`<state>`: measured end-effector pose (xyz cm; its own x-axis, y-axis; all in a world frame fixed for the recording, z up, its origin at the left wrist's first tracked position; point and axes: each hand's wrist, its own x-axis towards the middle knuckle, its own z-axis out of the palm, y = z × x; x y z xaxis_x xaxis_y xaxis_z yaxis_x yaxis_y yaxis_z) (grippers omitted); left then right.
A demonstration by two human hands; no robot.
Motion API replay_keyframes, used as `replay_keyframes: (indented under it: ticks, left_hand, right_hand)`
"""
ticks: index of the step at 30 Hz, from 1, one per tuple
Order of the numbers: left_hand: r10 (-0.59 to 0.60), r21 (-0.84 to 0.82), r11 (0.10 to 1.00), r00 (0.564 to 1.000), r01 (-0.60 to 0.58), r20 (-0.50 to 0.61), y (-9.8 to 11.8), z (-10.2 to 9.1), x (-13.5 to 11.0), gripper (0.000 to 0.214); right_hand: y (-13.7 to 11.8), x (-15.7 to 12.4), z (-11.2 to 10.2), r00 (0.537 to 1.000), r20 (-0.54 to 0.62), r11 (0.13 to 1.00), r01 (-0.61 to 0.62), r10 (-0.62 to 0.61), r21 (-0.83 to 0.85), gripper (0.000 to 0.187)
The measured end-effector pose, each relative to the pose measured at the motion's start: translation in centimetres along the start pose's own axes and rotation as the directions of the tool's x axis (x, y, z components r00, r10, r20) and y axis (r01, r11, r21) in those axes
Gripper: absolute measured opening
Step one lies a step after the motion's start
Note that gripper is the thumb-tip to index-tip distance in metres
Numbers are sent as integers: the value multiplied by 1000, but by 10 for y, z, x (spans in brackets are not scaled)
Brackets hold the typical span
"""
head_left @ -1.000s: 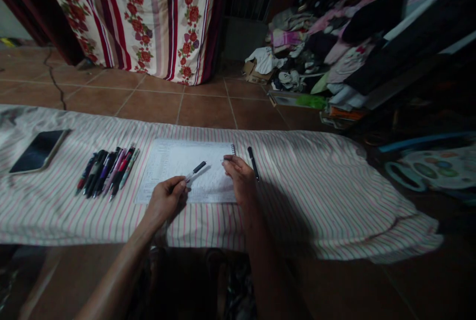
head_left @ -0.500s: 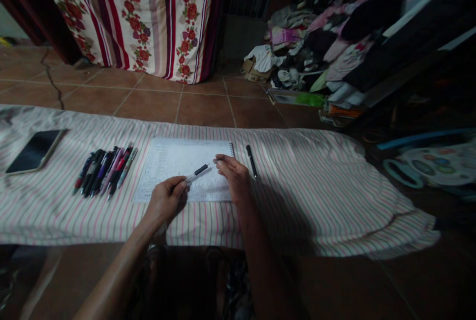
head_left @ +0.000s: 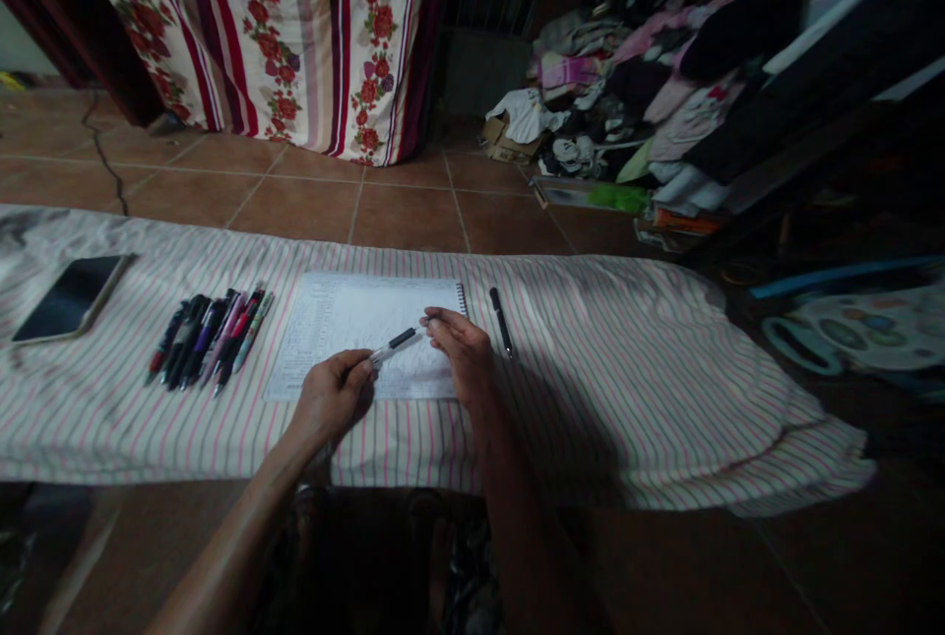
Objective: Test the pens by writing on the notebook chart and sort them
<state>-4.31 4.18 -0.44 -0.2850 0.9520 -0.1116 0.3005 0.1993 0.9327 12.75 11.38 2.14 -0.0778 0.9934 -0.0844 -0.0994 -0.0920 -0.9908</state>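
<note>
A pen (head_left: 403,338) with a clear barrel and a black grip is held over the notebook, slanting up to the right. Thumb and fingers of my left hand (head_left: 334,391) pinch its rear part. At its front end, the fingertips of my right hand (head_left: 464,351) close around the tip; any small part between them is too small to make out. Beneath both hands lies a spiral notebook (head_left: 369,300) with a white page, its coil on the right side. Just right of the notebook rests a black pen (head_left: 501,323).
Left of the notebook, several pens (head_left: 211,335) lie side by side, with a dark-screened phone (head_left: 72,298) farther left. Everything rests on a striped cloth (head_left: 635,369). Beyond are a floral curtain (head_left: 310,44), a heap of clothes (head_left: 642,74) and a tiled floor (head_left: 406,207).
The pen and my right fingertips have come together, closing the small gap at the pen's front end. My right hand moved slightly left; my left hand stays nearly in place.
</note>
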Motion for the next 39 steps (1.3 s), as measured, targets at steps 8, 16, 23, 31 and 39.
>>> replay_keyframes:
  ticks: [8, 16, 23, 31, 39]
  left_hand:
    - [41, 68, 997, 999, -42, 21, -1, 0, 0, 35]
    - [46, 126, 991, 999, -48, 21, 5, -1, -1, 36]
    - [36, 155, 987, 999, -41, 33, 6, 0, -2, 38]
    - [46, 214, 975, 998, -55, 45, 3, 0, -1, 39]
    - [50, 234, 970, 998, -58, 41, 4, 1, -1, 38]
  right_hand:
    - [3, 0, 1, 1000, -2, 999, -30, 30, 20, 31]
    - [5, 1, 3, 997, 5, 994, -72, 71, 79, 30]
    - [7, 3, 2, 988, -16, 969, -150, 156, 196, 29]
    - [5, 1, 4, 981, 1, 937, -185, 193, 297, 26]
    - [5, 0, 5, 981, 2, 952, -189, 194, 241, 29]
